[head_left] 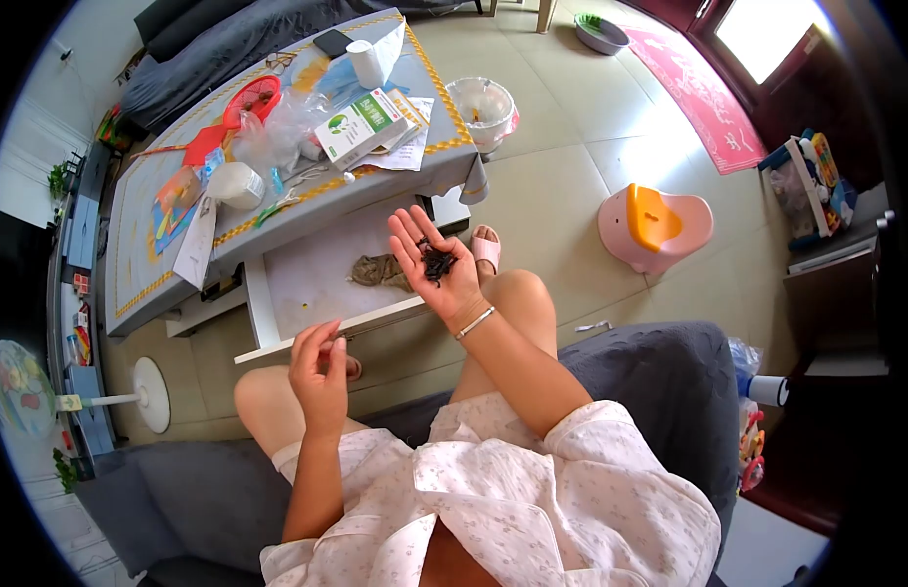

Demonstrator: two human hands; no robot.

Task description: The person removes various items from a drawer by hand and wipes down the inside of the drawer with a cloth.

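My right hand (442, 266) is turned palm up above the drawer, cupping a small heap of thin dark pieces (436, 262), possibly seeds or dried leaves. Its fingers are stretched out, and a pale bracelet circles the wrist. Lower and to the left, my left hand (320, 370) hovers over my knee with its fingers loosely bent, the thumb apart from them, and nothing visible in it. Under my hands a white drawer (307, 264) is pulled out from the table. A crumpled brown cloth-like thing (376, 271) lies inside, partly hidden by my right hand.
The covered table (131, 284) bears a green-and-white box (361, 129), plastic bags (278, 132), a red basket (250, 98) and a paper roll (366, 64). On the floor stand a bin (481, 112), a pink-and-orange potty (650, 230) and a fan (153, 394). A grey sofa (659, 377) surrounds me.
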